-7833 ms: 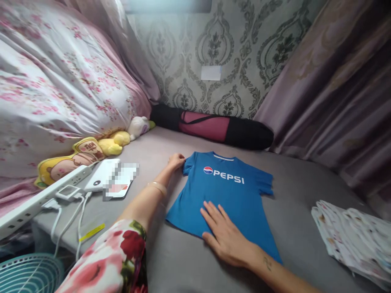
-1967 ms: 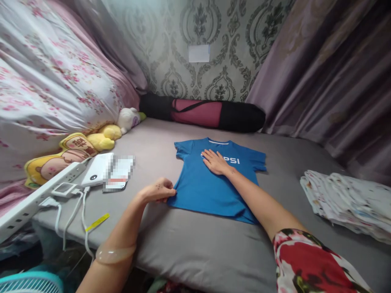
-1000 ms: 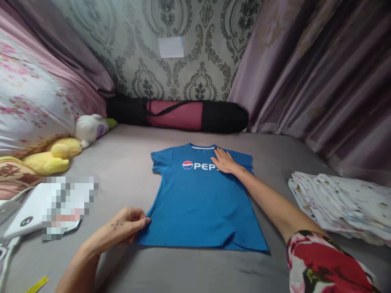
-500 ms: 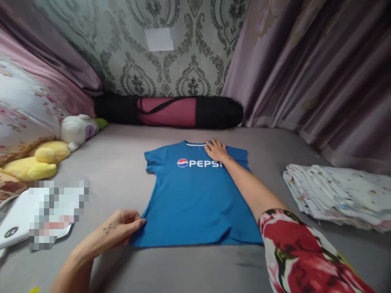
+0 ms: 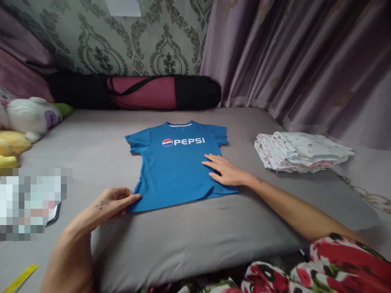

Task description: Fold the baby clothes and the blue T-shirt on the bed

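A blue T-shirt (image 5: 174, 171) with a PEPSI print lies spread on the grey bed sheet (image 5: 195, 240), its collar away from me. At the shirt's lower left corner, my left hand (image 5: 120, 200) pinches the hem between thumb and fingers. My right hand (image 5: 222, 170) rests on the shirt's right side, fingers spread and flat, just above the hem. Near that hand, the lower right hem has a small fold in it.
Right of the shirt sits a stack of folded white printed cloths (image 5: 302, 150). A black and maroon long bag (image 5: 143, 92) lies along the wall. Plush toys (image 5: 27, 118), a blurred flat item (image 5: 33, 205) and a yellow strip (image 5: 20, 278) are on the left.
My right hand has slid from beside the collar down to the shirt's lower right side. My left hand keeps its pinch on the corner. The view has turned to the right and downward.
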The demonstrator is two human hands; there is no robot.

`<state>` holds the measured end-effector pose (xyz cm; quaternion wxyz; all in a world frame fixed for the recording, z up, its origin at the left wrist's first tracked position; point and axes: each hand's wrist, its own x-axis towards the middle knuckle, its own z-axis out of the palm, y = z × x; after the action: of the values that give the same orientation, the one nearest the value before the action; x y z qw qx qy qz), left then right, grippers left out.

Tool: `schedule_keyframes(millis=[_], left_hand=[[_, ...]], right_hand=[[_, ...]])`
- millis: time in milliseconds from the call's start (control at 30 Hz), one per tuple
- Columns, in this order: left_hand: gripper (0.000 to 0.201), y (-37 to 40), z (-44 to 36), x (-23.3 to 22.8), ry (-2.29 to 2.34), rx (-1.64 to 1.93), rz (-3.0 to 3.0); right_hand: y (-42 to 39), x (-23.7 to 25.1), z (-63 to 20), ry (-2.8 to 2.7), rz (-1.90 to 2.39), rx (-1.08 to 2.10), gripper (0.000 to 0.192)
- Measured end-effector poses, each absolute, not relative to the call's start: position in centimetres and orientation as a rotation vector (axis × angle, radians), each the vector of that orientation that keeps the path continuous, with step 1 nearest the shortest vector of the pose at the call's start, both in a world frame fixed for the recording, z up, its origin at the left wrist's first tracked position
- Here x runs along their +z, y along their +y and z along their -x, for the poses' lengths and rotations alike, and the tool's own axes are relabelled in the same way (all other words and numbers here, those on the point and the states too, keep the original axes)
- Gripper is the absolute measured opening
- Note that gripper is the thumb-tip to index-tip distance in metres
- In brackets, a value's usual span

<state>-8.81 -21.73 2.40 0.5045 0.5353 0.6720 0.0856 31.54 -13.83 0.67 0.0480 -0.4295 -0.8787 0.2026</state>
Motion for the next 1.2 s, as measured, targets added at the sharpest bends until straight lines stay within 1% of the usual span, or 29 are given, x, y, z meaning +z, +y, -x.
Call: schedule_keyframes(millis=[133,233,333,400,500,567,733,900,967,1033,1133,1200], left_hand=[[0.054,-21.8,9.2,2.0,1.605,0.208,-1.310],[0.053,-21.9,9.1,2.3,1.587,0.215,-1.323],[0.054,-22.1,8.9,2.7,1.604,0.178,-1.322],[0.055,-22.2,8.8,2.9,1.609,0.145,-1.324],[0.056,-22.2,8.7,3.0,1.597,0.117,-1.324],[0.056,-22.2,8.8,3.0,1.594,0.115,-1.319],[0.053,-22.1,9.1,2.7,1.579,0.117,-1.319],[0.055,-22.1,9.0,2.5,1.627,0.079,-1.284],[0.056,-22.1,8.9,2.6,1.647,0.072,-1.282],[0.057,-22.1,8.8,2.6,1.658,0.075,-1.287],[0.057,-22.1,8.8,2.6,1.651,0.081,-1.287],[0.058,-22.1,8.8,2.7,1.632,0.078,-1.282]], right_hand=[[-17.4,1.3,-35.3,-2.579,1.541,0.500,0.056],[-18.7,2.2,-37.4,-2.522,1.654,0.483,0.052],[-19.9,3.4,-37.6,-2.451,1.603,0.482,0.043],[-20.6,4.0,-37.0,-2.411,1.530,0.545,0.036],[-21.4,4.3,-36.1,-2.433,1.479,0.635,0.026],[-21.7,4.1,-35.9,-2.469,1.462,0.603,0.020],[-22.1,4.0,-36.3,-2.532,1.432,0.514,0.020],[-21.4,5.8,-36.2,-2.606,1.576,0.626,0.015],[-20.4,6.4,-35.2,-2.664,1.613,0.599,0.021],[-19.2,6.3,-33.3,-2.690,1.582,0.485,0.029],[-17.5,4.7,-29.3,-2.667,1.384,0.346,0.034],[-16.8,3.2,-26.7,-2.713,1.275,0.371,0.047]])
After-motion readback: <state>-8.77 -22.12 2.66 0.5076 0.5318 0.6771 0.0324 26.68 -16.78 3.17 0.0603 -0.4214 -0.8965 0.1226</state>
